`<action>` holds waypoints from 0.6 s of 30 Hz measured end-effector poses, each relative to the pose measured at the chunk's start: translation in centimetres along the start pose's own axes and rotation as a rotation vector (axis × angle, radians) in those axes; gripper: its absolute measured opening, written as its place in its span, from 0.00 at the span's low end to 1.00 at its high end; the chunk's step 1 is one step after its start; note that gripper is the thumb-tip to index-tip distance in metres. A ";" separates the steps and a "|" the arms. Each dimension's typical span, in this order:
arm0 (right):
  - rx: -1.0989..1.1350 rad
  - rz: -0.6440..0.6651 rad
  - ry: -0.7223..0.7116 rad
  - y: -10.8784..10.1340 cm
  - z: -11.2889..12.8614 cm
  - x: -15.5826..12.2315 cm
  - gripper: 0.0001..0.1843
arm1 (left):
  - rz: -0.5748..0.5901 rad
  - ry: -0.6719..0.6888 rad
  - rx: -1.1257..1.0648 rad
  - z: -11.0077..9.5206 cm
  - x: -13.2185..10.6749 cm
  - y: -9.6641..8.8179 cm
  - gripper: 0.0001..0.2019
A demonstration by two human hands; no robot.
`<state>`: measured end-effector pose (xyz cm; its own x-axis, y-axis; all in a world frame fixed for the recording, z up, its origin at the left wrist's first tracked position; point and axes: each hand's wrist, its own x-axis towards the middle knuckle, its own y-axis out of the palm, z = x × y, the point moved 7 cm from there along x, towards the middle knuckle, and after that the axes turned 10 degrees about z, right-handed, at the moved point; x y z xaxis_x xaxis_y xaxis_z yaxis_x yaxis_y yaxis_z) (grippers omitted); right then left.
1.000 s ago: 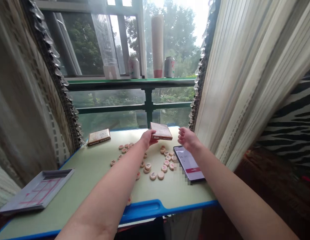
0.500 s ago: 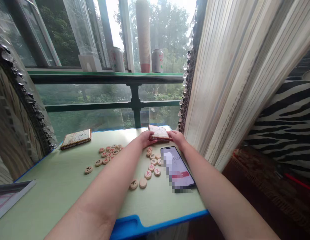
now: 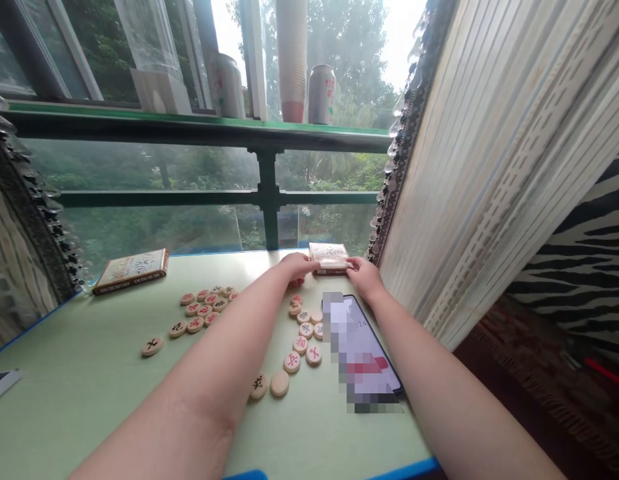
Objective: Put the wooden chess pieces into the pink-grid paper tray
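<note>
At the far right edge of the table lies a small flat box (image 3: 328,255) with a pale printed lid and brown sides. My left hand (image 3: 298,267) is at its left front corner, thumb against the edge and the other fingers curled, partly hidden. On the right front corner, my right hand (image 3: 363,275) grips with thumb and fingers. Round wooden Chinese chess pieces (image 3: 300,345) with red or black characters lie between my forearms. More Chinese chess pieces (image 3: 194,325) lie left of my left arm, which may cover others. One blank-faced piece (image 3: 280,383) sits nearest me.
A phone (image 3: 372,347), partly pixelated, lies beside my right forearm. Another flat box (image 3: 132,270) rests at the table's far left. Cans (image 3: 322,95) and a tall stack of paper cups (image 3: 292,60) stand on the window ledge. A curtain (image 3: 469,167) hangs close on the right.
The view has shifted closer and lower. The box has turned straighter and sits slightly farther right, with both hands still at its corners. The chess pieces keep their arrangement.
</note>
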<state>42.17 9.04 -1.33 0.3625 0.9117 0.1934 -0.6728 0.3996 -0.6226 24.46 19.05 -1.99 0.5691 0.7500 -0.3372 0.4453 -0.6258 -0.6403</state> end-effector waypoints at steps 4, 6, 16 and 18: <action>-0.066 -0.030 0.015 -0.3 0.0 -0.1 0.21 | 0.006 0.052 -0.004 0.0 -0.4 -0.1 0.50; -0.102 -0.032 0.020 -0.4 0.2 -0.3 0.20 | 0.023 0.070 0.028 -0.3 -0.7 -0.1 0.50; -0.192 -0.019 0.051 -0.6 0.9 -0.6 0.20 | -0.095 0.140 0.679 -4.3 0.5 -1.8 0.28; -0.190 -0.013 0.057 -0.6 0.9 -0.6 0.20 | -0.128 0.216 0.743 -5.0 0.9 -1.4 0.32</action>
<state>41.81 8.34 -0.43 0.4099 0.8976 0.1621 -0.5364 0.3809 -0.7531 27.84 19.53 2.09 0.7004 0.7005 -0.1369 -0.0193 -0.1731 -0.9847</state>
